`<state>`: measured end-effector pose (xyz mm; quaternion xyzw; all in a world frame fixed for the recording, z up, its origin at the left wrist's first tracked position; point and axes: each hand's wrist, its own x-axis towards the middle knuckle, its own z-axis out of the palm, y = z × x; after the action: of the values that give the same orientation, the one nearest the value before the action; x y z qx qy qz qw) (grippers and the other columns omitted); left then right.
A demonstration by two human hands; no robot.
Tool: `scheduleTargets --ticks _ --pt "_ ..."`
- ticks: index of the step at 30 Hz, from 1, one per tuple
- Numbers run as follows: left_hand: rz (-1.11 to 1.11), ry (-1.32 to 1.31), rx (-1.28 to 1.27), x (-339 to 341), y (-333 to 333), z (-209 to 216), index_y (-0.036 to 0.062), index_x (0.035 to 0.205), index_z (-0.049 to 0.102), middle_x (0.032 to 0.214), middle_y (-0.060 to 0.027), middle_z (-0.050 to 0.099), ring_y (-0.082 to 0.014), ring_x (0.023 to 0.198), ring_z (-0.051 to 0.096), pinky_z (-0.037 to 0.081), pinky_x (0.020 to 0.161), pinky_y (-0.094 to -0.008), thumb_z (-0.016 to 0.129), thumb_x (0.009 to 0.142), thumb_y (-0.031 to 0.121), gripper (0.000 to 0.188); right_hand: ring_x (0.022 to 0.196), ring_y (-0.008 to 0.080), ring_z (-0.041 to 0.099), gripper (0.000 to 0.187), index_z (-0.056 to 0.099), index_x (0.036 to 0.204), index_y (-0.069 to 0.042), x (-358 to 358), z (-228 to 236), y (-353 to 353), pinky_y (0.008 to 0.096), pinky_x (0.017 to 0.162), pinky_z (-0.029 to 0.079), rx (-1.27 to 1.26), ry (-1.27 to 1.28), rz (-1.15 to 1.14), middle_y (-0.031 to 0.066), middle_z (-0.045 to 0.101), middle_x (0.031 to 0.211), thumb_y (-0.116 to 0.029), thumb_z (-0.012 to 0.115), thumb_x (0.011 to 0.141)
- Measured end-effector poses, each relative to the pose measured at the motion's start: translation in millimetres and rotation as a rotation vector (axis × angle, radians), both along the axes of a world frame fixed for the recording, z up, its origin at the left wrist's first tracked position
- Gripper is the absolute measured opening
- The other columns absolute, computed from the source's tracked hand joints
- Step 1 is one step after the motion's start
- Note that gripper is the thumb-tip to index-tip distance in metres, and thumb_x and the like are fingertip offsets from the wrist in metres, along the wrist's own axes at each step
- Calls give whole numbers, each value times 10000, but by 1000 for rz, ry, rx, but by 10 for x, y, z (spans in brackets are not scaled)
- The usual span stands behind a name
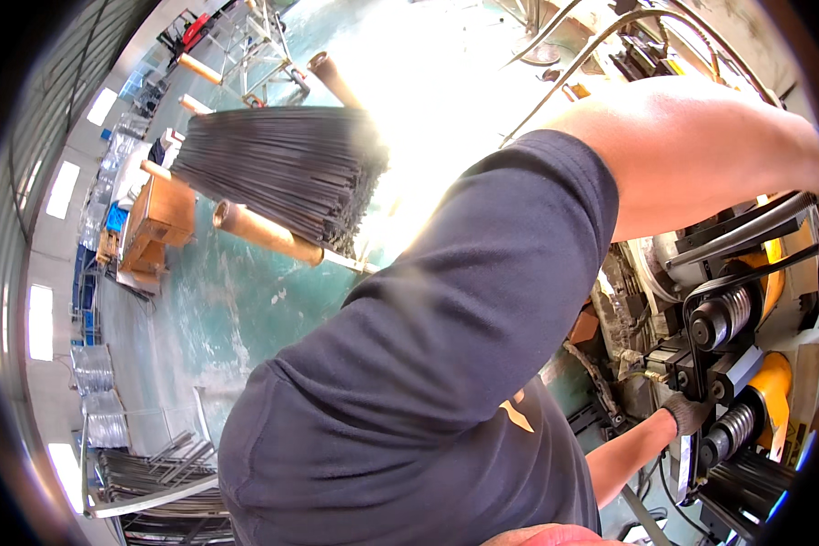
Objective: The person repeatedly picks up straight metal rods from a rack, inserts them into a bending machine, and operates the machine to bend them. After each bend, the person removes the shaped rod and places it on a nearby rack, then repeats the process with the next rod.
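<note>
My left arm (pixel 692 150), in a dark short sleeve, stretches across the view to the right rim. Its hand lies beyond the picture's edge. Lower right, my right hand (pixel 689 414) wears a grey knit glove and is at a machine with ribbed metal rollers (pixel 721 320). The glove looks rounded and closed, but the fingers are mostly hidden, so what they grip does not show. A thin black strip (pixel 691 337) bends around beside the upper roller and runs down towards the glove. Yellow curved guards (pixel 773 387) flank the rollers.
At upper left, a thick bundle of long black strips (pixel 273 159) rests on a rack with cardboard tubes (pixel 264 235). Cardboard boxes (pixel 159 218) stand beside it on the green floor (pixel 246 318). More dark strips (pixel 155 478) lie at lower left. Cables and hoses (pixel 646 18) hang upper right.
</note>
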<state>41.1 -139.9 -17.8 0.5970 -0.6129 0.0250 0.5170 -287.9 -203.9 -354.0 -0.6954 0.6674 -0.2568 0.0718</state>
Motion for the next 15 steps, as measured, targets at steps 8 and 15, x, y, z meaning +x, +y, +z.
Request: scheduleTargets --ticks 8,15 --pt "-21 91 -89 -201 1828 -178 -4 1006 674 865 -97 692 -181 834 698 593 754 -309 625 862 51 161 987 300 726 308 661 1158 113 -218 396 1185 374 855 638 148 -1510 -42 211 703 1154 -141 658 983" --pt "545 570 -138 -986 4233 -526 11 924 659 802 -84 676 -169 772 687 592 726 -328 691 804 65 135 899 233 714 415 668 1171 48 108 -92 1159 340 798 587 34 -697 270 140 729 1110 -295 736 946"
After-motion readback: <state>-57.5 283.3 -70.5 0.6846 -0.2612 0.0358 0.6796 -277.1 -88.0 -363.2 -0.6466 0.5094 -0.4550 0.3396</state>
